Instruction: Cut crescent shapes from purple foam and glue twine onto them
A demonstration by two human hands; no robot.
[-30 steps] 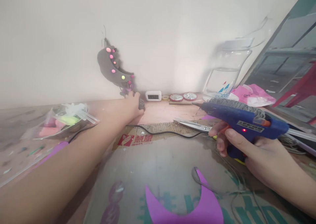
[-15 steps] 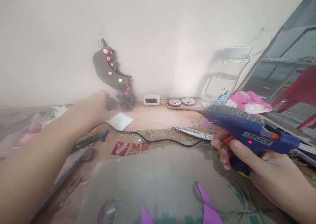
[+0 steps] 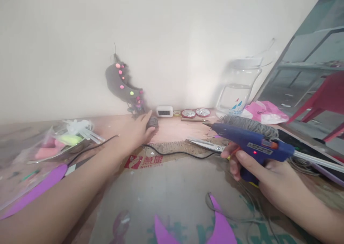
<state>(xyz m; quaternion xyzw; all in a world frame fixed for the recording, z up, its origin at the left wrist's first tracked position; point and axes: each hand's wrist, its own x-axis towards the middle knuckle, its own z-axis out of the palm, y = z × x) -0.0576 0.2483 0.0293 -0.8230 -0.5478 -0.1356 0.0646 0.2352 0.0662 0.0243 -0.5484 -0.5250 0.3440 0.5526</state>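
In my right hand (image 3: 258, 168) is a blue hot glue gun (image 3: 249, 136), its nozzle pointing left and its red light lit. A white glue stick (image 3: 317, 159) sticks out of its back. My left hand (image 3: 137, 131) reaches to the back of the table, thumb and fingers closed around a small grey yarn bundle (image 3: 153, 122). Right behind it, a grey crescent ornament (image 3: 118, 82) with pink and green balls leans against the wall. A purple crescent piece (image 3: 221, 226) lies at the front, a grey cord (image 3: 228, 217) across its tip.
Scissors (image 3: 204, 144) lie near the glue gun, above a black cable (image 3: 177, 153). A clock (image 3: 164, 111), bead tins (image 3: 188, 113) and a water jug (image 3: 236, 90) stand along the wall. At left are a bag of coloured clay-like lumps (image 3: 48, 147) and a purple strip (image 3: 40, 186).
My left hand has moved right with the grey yarn bundle, uncovering the bag and purple strip at left. The glue gun has shifted slightly left in view.
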